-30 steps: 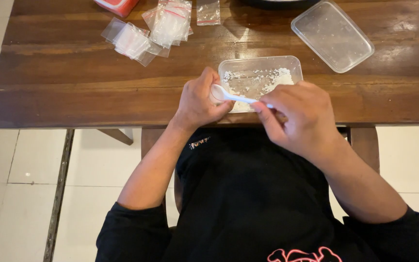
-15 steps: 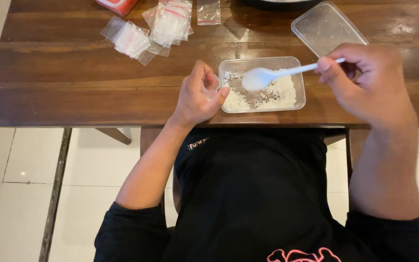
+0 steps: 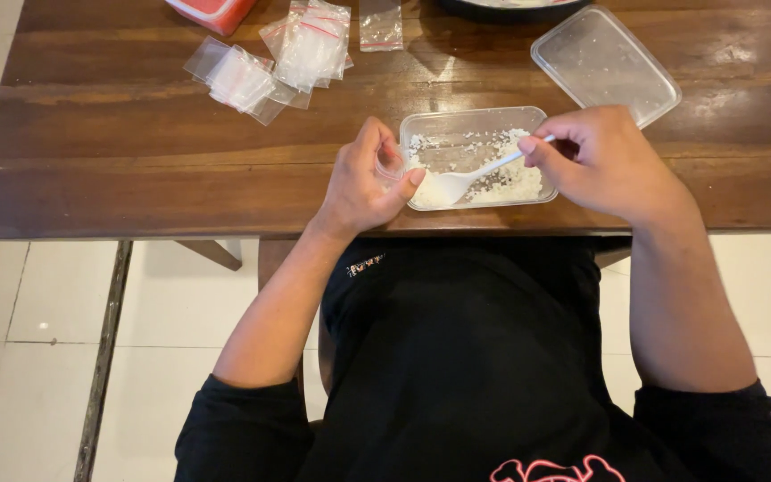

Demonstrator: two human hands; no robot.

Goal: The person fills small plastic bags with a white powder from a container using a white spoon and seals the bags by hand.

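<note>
1. My right hand [image 3: 613,165] grips the handle end of a white plastic spoon [image 3: 484,174], fingers pinched closed around it. The bowl of the spoon lies at 8 o'clock from that hand, down in the clear plastic tray [image 3: 439,125].
2. My left hand [image 3: 363,183] is closed on a small clear bag [image 3: 390,165], thumb and fingers pinching its mouth against the tray's left end, at 9 o'clock from the spoon bowl.
3. The tray sits near the table's front edge, directly ahead of my body. It holds loose white grains [image 3: 515,178], heaped mostly toward its right half.
4. Handling judgement: the spoon is light and somewhat flexible; I grip far back on the handle for reach. The bag is thin, limp and slippery; I hold it at the rim so it stays open. The grains are loose and spill easily.
5. Surface: a dark wooden table [image 3: 136,170], glossy, with plank grain. At 11 o'clock lies a heap of small clear bags [image 3: 269,62]; at 1 o'clock rests the clear lid [image 3: 604,62].
6. Room: pale floor tiles [image 3: 37,312] show below the table.
</note>
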